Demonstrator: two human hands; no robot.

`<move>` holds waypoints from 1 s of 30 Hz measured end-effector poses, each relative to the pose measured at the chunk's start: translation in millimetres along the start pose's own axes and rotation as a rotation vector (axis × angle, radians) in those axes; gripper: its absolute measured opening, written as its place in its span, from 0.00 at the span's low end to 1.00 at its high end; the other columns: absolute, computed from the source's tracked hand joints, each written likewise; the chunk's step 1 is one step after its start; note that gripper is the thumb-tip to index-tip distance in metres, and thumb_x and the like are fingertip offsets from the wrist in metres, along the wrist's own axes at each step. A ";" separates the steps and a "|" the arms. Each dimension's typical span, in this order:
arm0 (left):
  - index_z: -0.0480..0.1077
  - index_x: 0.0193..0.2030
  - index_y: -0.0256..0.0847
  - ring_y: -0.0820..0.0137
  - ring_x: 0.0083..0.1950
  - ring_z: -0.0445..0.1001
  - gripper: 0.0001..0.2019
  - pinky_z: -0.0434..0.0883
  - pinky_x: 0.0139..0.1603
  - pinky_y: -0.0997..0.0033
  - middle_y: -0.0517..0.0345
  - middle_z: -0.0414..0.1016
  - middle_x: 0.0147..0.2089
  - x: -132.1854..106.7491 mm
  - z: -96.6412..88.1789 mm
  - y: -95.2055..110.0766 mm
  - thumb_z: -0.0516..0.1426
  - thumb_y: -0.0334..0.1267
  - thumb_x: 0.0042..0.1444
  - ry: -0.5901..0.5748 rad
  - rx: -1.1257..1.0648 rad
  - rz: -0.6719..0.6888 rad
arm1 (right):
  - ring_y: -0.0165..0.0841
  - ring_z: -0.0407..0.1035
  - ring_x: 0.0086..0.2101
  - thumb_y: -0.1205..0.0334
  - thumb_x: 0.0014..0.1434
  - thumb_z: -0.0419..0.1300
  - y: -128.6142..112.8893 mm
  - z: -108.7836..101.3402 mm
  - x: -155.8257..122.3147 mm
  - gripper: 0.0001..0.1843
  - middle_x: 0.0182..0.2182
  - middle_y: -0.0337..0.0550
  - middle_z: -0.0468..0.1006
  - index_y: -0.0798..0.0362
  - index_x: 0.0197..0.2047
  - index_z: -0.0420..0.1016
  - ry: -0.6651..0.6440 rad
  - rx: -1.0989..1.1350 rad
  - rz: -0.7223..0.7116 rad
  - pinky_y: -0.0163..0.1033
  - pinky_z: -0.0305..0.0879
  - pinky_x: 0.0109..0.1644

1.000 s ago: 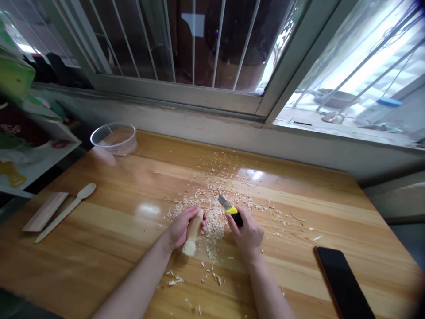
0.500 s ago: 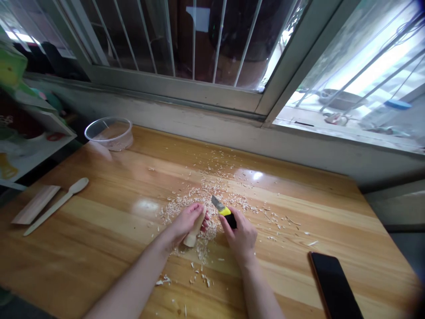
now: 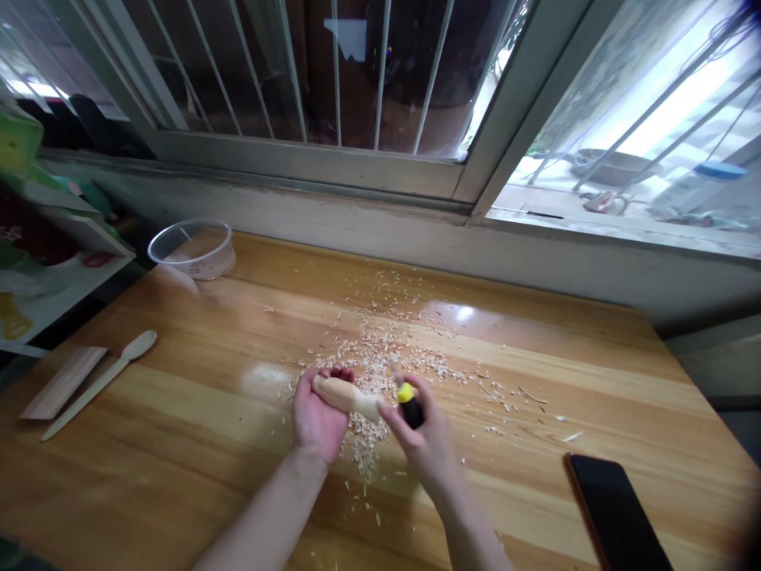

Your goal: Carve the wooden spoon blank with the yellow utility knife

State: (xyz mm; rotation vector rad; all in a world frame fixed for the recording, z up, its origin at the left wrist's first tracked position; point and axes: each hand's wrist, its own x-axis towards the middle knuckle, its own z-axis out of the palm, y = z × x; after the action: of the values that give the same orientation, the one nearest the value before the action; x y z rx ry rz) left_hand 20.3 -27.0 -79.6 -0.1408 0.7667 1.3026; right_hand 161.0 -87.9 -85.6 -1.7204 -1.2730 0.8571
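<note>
A pale carved piece of wood point(image 3: 340, 392), thick at one end and narrowing to a waist, lies crosswise over the upturned palm of my left hand point(image 3: 319, 428), whose fingers curl up behind it. My right hand point(image 3: 429, 434) is wrapped around a yellow and black utility knife point(image 3: 409, 406). The knife's blade points away from me and is blurred. My right thumb meets the right end of the wood. Beneath both hands, wood shavings point(image 3: 372, 353) are scattered over the wooden table point(image 3: 196, 444).
On the left lie a wooden spoon point(image 3: 112, 374) and a flat wooden strip point(image 3: 65, 385). A clear plastic bowl point(image 3: 208, 262) stands at the back left corner. A black phone point(image 3: 618, 511) rests at the front right. Behind the table runs a wall with a barred window point(image 3: 309, 170).
The wood has turned from nearly upright to lying crosswise. My left hand has rolled palm up, and my right thumb has come to the wood's end. The knife remains in my right hand.
</note>
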 end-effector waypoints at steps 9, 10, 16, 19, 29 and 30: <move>0.71 0.24 0.31 0.61 0.37 0.76 0.12 0.76 0.42 0.59 0.44 0.74 0.32 -24.6 12.5 -2.9 0.47 0.28 0.51 0.098 -0.073 -0.104 | 0.23 0.52 0.14 0.39 0.46 0.62 -2.8 4.1 24.5 0.24 0.15 0.28 0.59 0.52 0.31 0.65 -0.103 0.486 0.257 0.30 0.48 0.16; 0.70 0.24 0.31 0.61 0.37 0.77 0.12 0.76 0.42 0.59 0.44 0.74 0.32 -25.7 11.1 -3.2 0.47 0.27 0.50 0.116 -0.086 -0.097 | 0.23 0.52 0.14 0.39 0.46 0.62 -2.2 3.5 24.8 0.24 0.15 0.28 0.59 0.53 0.31 0.65 -0.128 0.498 0.261 0.30 0.48 0.16; 0.73 0.26 0.33 0.62 0.40 0.77 0.11 0.73 0.49 0.60 0.47 0.76 0.32 -33.3 4.5 -3.3 0.49 0.27 0.42 0.004 -0.058 0.028 | 0.22 0.51 0.15 0.46 0.49 0.62 -10.7 4.5 16.7 0.21 0.16 0.26 0.58 0.52 0.39 0.67 -0.265 0.565 0.234 0.28 0.47 0.17; 0.75 0.38 0.34 0.56 0.55 0.71 0.17 0.69 0.56 0.60 0.44 0.76 0.47 -41.8 -1.3 2.9 0.52 0.30 0.40 -0.268 0.081 -0.012 | 0.21 0.51 0.17 0.49 0.52 0.61 -12.7 -1.8 15.5 0.19 0.18 0.27 0.59 0.52 0.41 0.66 -0.264 0.588 0.195 0.28 0.47 0.19; 0.68 0.45 0.37 0.65 0.27 0.77 0.16 0.73 0.24 0.70 0.46 0.77 0.36 -62.6 -26.1 26.8 0.57 0.46 0.56 -0.650 0.715 -0.625 | 0.26 0.62 0.22 0.53 0.54 0.61 -25.4 -22.4 9.7 0.15 0.24 0.33 0.66 0.52 0.43 0.73 -0.617 0.451 -0.020 0.32 0.62 0.25; 0.69 0.41 0.34 0.69 0.25 0.75 0.17 0.70 0.21 0.74 0.46 0.76 0.32 -64.5 -24.8 25.6 0.58 0.48 0.54 -0.639 0.689 -0.656 | 0.26 0.64 0.23 0.54 0.54 0.61 -27.9 -21.2 7.9 0.15 0.24 0.34 0.67 0.51 0.43 0.73 -0.643 0.434 -0.055 0.32 0.63 0.26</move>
State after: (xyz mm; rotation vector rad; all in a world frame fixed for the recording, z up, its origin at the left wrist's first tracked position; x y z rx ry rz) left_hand -17.4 -84.4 -52.6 0.5212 0.5046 0.3643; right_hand 170.1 -80.3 -51.8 -1.0909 -1.3865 1.6006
